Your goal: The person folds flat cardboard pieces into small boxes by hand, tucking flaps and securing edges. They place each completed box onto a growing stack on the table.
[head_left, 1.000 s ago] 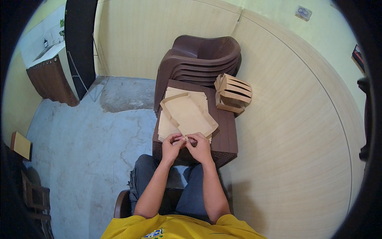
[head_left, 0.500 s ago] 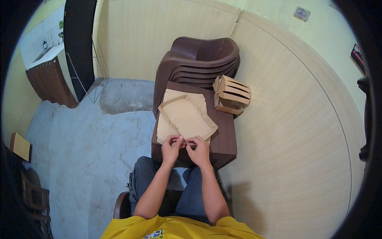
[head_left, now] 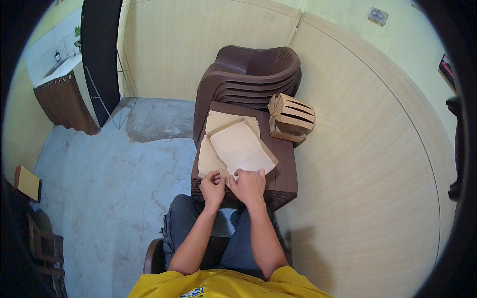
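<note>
A shallow brown cardboard box [head_left: 242, 146], its far and right walls raised, lies at a slant over a stack of flat cardboard blanks [head_left: 210, 161]. At its near corner, my left hand [head_left: 212, 188] is closed in a pinch on a flap of the card. My right hand [head_left: 249, 186] grips the near side of the same box, with fingers along the edge and one reaching toward the right corner. Both hands are close together, and they hide part of the near wall. Underneath is a brown table [head_left: 280, 169] with a woven-look side.
Several folded cardboard boxes [head_left: 293, 116] are nested at the table's right, beside the wood-panelled wall [head_left: 357, 159]. Stacked brown plastic chairs [head_left: 248, 79] stand behind the table. To the far left are a curtained sink counter [head_left: 67, 102] and a small yellow-topped object [head_left: 28, 183].
The box has shifted slightly to the right and its near side has tilted. My right hand has turned and spread along the near edge, while my left hand stays pinched at the corner.
</note>
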The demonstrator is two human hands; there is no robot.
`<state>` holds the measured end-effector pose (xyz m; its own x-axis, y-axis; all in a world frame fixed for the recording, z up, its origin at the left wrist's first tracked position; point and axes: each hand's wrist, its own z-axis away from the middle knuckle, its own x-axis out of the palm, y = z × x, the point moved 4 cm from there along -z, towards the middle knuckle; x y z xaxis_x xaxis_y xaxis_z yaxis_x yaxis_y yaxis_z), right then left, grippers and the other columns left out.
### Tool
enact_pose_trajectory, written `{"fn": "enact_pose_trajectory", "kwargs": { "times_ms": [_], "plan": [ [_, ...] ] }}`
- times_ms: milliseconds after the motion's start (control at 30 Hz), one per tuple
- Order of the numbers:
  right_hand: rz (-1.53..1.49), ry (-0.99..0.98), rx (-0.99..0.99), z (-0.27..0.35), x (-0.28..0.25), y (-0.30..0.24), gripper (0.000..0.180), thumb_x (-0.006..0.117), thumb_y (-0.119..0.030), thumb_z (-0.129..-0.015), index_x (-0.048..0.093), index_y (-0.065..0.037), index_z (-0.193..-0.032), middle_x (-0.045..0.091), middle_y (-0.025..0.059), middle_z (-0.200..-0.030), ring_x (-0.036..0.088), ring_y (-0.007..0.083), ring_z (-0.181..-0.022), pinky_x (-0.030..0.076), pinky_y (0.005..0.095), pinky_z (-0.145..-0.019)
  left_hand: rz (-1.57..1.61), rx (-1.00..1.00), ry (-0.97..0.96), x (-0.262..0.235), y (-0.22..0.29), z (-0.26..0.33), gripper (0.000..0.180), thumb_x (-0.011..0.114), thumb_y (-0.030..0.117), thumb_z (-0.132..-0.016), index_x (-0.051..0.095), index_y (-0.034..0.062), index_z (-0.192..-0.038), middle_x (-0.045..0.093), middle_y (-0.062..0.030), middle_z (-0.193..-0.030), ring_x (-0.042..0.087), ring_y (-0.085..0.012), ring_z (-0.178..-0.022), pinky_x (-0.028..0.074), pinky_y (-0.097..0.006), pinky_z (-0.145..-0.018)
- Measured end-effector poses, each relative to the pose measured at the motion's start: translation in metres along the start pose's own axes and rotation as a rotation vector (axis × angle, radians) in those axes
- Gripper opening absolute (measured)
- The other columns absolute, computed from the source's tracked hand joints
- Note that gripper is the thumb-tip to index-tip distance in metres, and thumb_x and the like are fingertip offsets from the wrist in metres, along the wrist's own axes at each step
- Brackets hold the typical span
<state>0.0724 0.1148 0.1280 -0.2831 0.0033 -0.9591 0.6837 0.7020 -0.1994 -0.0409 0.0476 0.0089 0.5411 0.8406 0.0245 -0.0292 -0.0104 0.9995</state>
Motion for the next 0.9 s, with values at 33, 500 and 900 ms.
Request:
{"fn": "enact_pose_trajectory", "kwargs": {
  "times_ms": [33, 500, 900],
  "plan": [
    [-0.038, 0.043, -0.013, -0.006, 0.0, 0.0, 0.026, 0.077, -0.029, -0.09, 0.083, -0.007, -0.102, 0.08, 0.0121, -0.087, 0.074, 0.031, -0.079, 0.046, 0.0448, -0.087, -0.013, 0.005, 0.012, -0.001, 0.004, 0.004, 0.027, 0.082, 0.002, -0.09, 0.076, -0.0072, -0.114, 0.081, -0.0127, -0.1, 0.076, -0.0132, -0.086, 0.061, -0.029, -0.08],
    [-0.678, 0.122, 0.15, -0.051, 0.051, 0.029, 0.018, 0.079, -0.013, -0.085, 0.079, 0.005, -0.09, 0.078, 0.019, -0.082, 0.078, 0.0314, -0.077, 0.061, 0.0423, -0.074, -0.022, 0.06, 0.081, 0.002, 0.037, 0.017, 0.024, 0.081, -0.001, -0.087, 0.075, -0.0032, -0.11, 0.08, -0.0123, -0.096, 0.077, -0.0167, -0.087, 0.062, -0.032, -0.082],
    [-1.24, -0.108, 0.427, -0.022, 0.088, 0.059, 0.017, 0.077, 0.006, -0.094, 0.073, 0.011, -0.109, 0.078, 0.0145, -0.098, 0.076, 0.0187, -0.082, 0.064, 0.0283, -0.071, 0.269, -0.175, -0.031, 0.014, 0.006, 0.013, 0.03, 0.075, -0.003, -0.097, 0.07, -0.0049, -0.126, 0.077, -0.0115, -0.11, 0.072, -0.0165, -0.099, 0.058, -0.03, -0.087]
  ]
}}
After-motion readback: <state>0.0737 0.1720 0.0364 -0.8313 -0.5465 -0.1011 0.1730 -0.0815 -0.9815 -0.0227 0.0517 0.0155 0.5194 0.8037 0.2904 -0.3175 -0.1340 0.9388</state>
